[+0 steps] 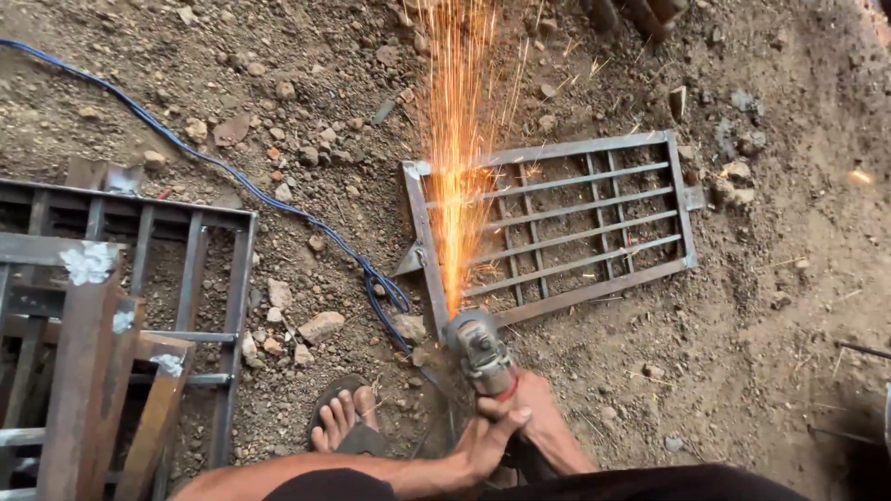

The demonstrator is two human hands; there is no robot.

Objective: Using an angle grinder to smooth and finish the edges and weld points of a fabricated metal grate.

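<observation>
Sparks [457,158] stream away from the angle grinder [479,351], gripped closed by right hand [534,417] and left hand [487,441], its disc on the near-left corner of the steel grate [557,223] lying on the dirt just ahead.

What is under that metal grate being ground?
Bare dirt and small stones show through the gaps of the metal grate, which lies flat on the ground. Sparks hide the part near its left edge, where the angle grinder works.
</observation>
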